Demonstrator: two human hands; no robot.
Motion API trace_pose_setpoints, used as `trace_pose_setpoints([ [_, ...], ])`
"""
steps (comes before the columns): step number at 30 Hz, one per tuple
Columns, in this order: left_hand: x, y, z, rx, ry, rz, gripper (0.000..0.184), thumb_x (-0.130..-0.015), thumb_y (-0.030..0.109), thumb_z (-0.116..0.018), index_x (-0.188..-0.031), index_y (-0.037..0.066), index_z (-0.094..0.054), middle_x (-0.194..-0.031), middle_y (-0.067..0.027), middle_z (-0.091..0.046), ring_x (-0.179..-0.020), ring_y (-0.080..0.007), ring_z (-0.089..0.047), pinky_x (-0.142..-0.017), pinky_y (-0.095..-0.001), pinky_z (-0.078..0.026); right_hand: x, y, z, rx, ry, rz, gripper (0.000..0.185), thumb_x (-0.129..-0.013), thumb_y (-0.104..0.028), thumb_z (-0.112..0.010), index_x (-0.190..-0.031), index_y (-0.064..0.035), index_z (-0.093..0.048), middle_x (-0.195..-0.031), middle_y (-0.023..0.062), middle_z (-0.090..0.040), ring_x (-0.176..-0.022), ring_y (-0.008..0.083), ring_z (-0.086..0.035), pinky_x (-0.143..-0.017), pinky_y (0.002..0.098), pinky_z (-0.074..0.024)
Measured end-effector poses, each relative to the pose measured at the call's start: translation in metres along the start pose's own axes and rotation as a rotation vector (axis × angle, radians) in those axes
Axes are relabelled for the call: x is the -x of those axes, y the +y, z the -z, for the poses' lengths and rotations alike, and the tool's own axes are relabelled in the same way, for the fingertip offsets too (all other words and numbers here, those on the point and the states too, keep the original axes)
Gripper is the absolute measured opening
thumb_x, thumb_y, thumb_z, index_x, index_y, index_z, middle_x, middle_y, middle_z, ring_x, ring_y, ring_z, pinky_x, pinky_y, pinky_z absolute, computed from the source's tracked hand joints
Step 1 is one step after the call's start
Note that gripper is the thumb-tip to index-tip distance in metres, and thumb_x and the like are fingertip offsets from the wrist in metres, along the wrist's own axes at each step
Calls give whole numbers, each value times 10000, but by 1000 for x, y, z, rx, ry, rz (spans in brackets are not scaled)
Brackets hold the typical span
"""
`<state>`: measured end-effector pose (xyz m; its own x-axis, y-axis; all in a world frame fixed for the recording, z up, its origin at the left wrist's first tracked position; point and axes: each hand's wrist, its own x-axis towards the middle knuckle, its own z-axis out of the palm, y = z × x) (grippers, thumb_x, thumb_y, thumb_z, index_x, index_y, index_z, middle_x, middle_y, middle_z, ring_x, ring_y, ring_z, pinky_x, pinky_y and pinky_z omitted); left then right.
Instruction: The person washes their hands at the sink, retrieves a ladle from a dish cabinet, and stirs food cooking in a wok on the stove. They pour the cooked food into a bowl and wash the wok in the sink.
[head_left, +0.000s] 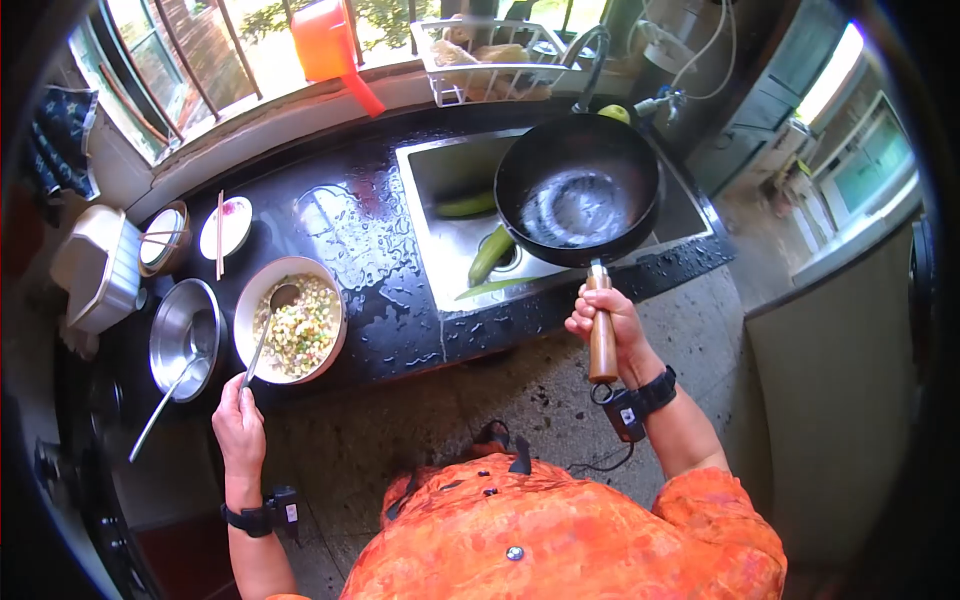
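Note:
My right hand (617, 322) is wrapped round the wooden handle (602, 345) of a black wok (578, 190), which is held over the sink with a wet shine inside. My left hand (239, 425) grips the handle of a metal spoon (284, 296). The spoon's bowl rests in a diced, multicoloured food mixture (305, 330) inside a large white bowl (243, 325) on the counter. Just left of that bowl stands a steel basin (170, 345) with a ladle (160, 415) leaning over its rim.
Green gourd-like vegetables (490, 255) lie in the steel sink (420, 240). A small plate (232, 235) with chopsticks (220, 240), stacked bowls (165, 240) and a white container (105, 265) stand at left. Behind are a dish rack (480, 75) and a faucet (598, 45). Water wets the black counter (375, 340).

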<state>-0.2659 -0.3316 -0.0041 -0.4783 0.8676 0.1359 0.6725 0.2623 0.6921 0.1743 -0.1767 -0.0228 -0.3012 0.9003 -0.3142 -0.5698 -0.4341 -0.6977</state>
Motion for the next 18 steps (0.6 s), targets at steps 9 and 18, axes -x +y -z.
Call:
trace_pose_setpoints([
  [9, 7, 16, -11, 12, 86, 63, 253, -854, 37, -415, -1081, 10, -524, -547, -6, -458, -449, -54, -417, -428, -214, -343, -74, 1, 25, -238, -80, -416, 93, -767, -109, -510, -726, -49, -452, -585, 20, -471, -489, 137, -486, -577, 312, -450],
  [18, 0, 42, -6, -390, 225, 22, 292, -817, 25, -445, -1102, -2, -505, -653, -160, -588, -559, -289, -586, -507, -362, -446, -114, 12, 42, -175, -16, -562, 102, -763, -126, -502, -711, -56, -448, -547, -14, -443, -461, 107, -468, -556, 293, -419],
])
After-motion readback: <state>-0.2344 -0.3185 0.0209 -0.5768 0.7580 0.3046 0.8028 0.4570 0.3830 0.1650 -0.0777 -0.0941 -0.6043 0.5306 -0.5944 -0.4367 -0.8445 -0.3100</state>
